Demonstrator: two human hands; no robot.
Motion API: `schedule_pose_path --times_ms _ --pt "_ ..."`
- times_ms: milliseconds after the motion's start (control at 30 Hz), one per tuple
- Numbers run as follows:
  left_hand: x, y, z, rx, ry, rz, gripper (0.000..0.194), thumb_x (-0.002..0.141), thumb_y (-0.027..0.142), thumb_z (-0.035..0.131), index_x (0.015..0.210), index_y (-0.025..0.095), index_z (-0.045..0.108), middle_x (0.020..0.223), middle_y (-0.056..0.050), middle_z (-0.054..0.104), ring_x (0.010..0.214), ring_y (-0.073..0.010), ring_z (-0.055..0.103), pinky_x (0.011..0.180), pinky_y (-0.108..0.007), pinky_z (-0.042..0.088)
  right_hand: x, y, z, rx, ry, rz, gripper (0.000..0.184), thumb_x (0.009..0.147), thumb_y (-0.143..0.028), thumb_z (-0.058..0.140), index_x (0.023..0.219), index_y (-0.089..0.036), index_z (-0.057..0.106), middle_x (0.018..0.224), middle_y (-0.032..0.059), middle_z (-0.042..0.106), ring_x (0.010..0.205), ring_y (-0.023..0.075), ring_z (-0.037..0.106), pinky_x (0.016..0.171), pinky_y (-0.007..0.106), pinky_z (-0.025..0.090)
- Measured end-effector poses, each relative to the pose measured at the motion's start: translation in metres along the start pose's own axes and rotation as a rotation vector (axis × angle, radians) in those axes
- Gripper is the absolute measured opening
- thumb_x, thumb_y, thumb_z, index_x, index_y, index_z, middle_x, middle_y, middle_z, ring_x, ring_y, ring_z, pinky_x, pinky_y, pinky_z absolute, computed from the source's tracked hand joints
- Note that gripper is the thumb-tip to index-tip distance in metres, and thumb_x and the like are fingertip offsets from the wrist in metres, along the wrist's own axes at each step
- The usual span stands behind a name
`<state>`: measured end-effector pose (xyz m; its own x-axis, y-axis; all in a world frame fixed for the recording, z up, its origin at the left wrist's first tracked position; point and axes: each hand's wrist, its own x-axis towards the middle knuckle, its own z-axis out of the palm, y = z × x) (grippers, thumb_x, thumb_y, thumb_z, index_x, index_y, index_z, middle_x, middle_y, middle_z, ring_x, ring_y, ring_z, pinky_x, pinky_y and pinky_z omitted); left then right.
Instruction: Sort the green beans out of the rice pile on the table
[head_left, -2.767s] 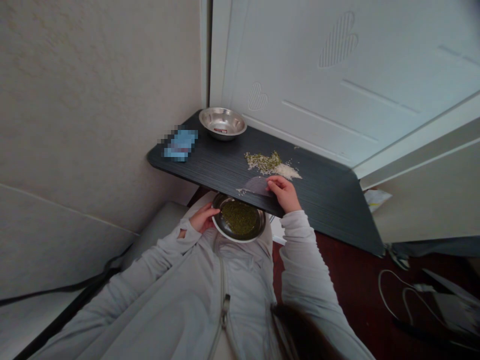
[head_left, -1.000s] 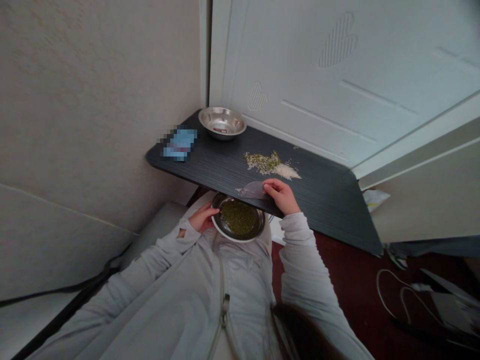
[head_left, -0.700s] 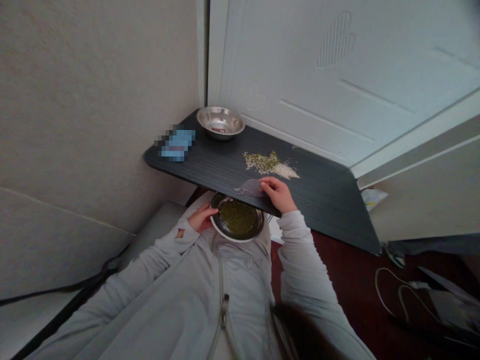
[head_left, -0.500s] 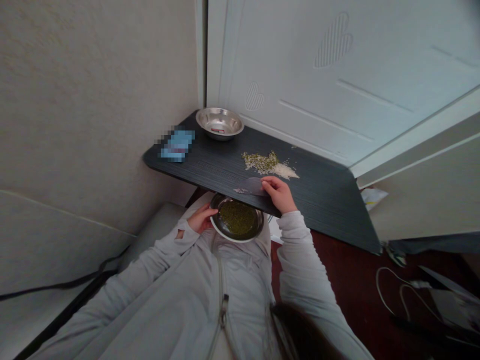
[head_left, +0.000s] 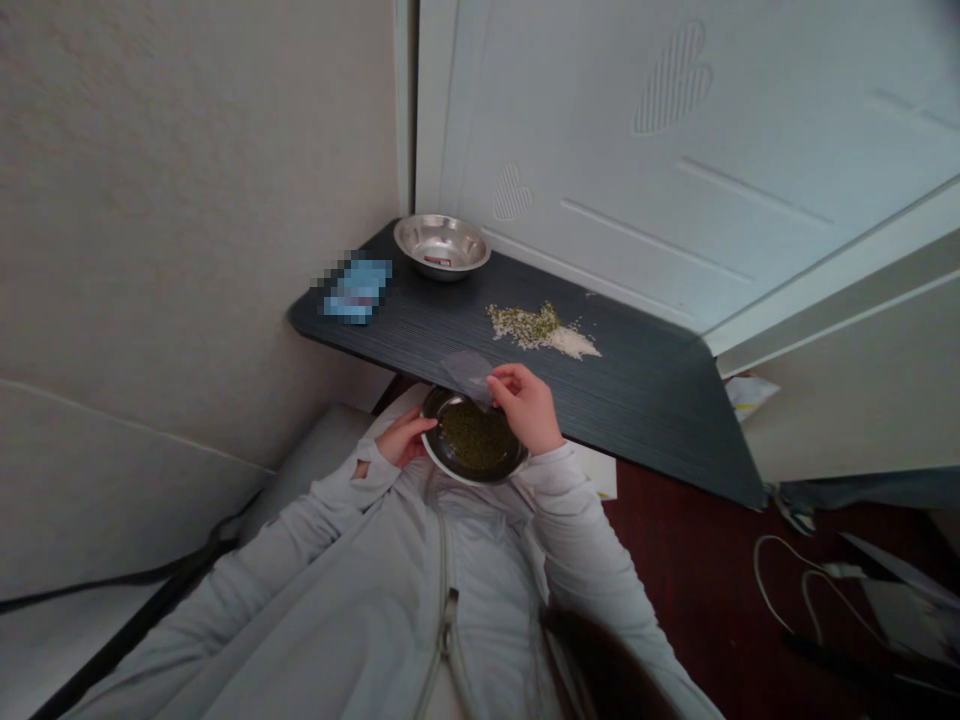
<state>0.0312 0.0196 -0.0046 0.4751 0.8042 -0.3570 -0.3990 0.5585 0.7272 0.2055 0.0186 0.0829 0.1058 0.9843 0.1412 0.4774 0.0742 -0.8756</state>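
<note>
My left hand (head_left: 405, 436) grips the rim of a metal bowl (head_left: 463, 474) held below the table's near edge. Small green beans (head_left: 476, 436), perhaps mung beans, cover its bottom, with a few pale grains among them. Between the fingertips of my right hand (head_left: 527, 405) is a thin, clear plastic scraper (head_left: 466, 371), partly over the table edge and the bowl. On the dark table (head_left: 645, 400), beyond my right hand, lies a pile of mixed green beans and pale grains (head_left: 525, 325), with white rice-like grains (head_left: 574, 342) at its right end.
A second metal bowl (head_left: 442, 245) stands at the table's back left corner, a label inside it. Beside it lies a blurred blue packet (head_left: 358, 290). A wall is on the left, a white door (head_left: 585, 130) behind the table. Cables (head_left: 810, 590) lie on the floor at right.
My right hand has moved left and nearer to me with the scraper, from the tabletop to over the bowl. The small pale grains by the scraper have left the table edge.
</note>
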Motion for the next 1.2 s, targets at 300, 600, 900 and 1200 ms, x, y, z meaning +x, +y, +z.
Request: schedule_pose_path --times_ms 300,600,900,1200 --pt "-0.001 -0.001 -0.002 -0.009 0.021 -0.002 0.036 0.059 0.021 0.059 0.094 0.018 0.053 0.081 -0.004 0.062 0.076 -0.0226 0.056 0.064 -0.035 0.044 0.0 0.003 -0.005 -0.308 0.166 0.026 0.021 0.065 -0.037 0.044 0.072 -0.019 0.052 0.051 -0.003 0.051 0.048 0.0102 0.046 0.049 0.022 0.031" --pt "-0.002 -0.001 -0.003 0.01 0.023 0.007 0.034 0.06 0.021 0.058 0.093 0.019 0.054 0.079 -0.003 0.062 0.074 -0.0224 0.056 0.063 -0.035 0.044 0.001 0.01 -0.018 -0.317 0.219 0.07 0.019 0.064 -0.037 0.046 0.069 -0.019 0.051 0.048 -0.0035 0.049 0.047 0.0106 0.045 0.048 0.022 0.03" --pt "-0.004 0.002 0.001 0.011 0.042 -0.01 0.033 0.06 0.021 0.058 0.093 0.02 0.053 0.077 -0.002 0.062 0.075 -0.0223 0.056 0.064 -0.036 0.043 0.0 0.016 -0.031 -0.31 0.243 0.111 0.018 0.063 -0.036 0.047 0.068 -0.019 0.05 0.048 -0.0031 0.05 0.046 0.0109 0.045 0.047 0.022 0.03" --pt "-0.004 0.002 0.002 0.01 0.057 -0.015 0.042 0.06 0.021 0.058 0.1 0.018 0.049 0.078 -0.003 0.062 0.071 -0.0206 0.057 0.062 -0.034 0.044 0.004 0.025 -0.048 -0.386 0.267 0.143 0.021 0.064 -0.038 0.046 0.068 -0.018 0.051 0.05 -0.0017 0.051 0.048 0.0114 0.046 0.049 0.023 0.031"
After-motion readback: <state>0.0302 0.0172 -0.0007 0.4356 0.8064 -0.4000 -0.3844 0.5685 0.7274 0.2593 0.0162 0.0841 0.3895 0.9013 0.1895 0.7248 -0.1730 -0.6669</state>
